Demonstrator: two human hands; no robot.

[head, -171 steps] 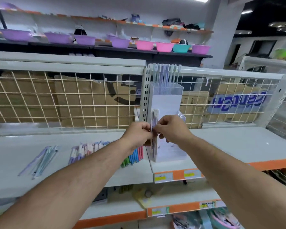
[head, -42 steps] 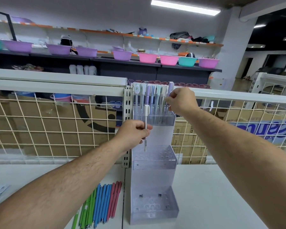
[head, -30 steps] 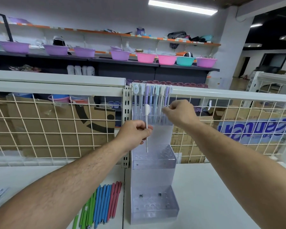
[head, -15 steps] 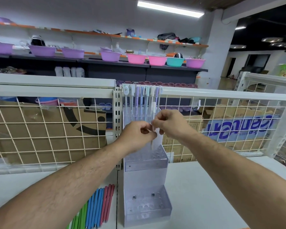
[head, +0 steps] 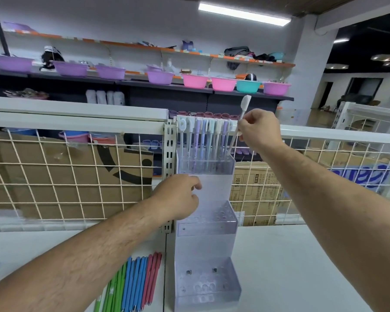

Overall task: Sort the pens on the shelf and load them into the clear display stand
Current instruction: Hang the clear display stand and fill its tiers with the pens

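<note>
A clear three-tier display stand [head: 212, 248] stands on the white shelf against the wire grid. Its top tier holds several pastel pens [head: 204, 140] upright in a row. My right hand [head: 258, 129] pinches a white pen [head: 240, 122] at the tier's right end, tilted, its lower tip down among the top holes. My left hand [head: 178, 199] hovers by the stand's left side below the top tier, fingers loosely curled, holding nothing. The middle and bottom tiers hold no pens. Green, blue and pink pens [head: 133, 284] lie side by side on the shelf left of the stand.
A white wire grid [head: 61, 176] with cardboard boxes behind it backs the shelf. The white shelf top [head: 302, 266] stretches to the right of the stand. Coloured plastic basins [head: 196, 81] line a far shelf.
My right hand took the white pen from my left hand and carried it up to the right end of the top tier. My left hand dropped lower, now holding nothing.
</note>
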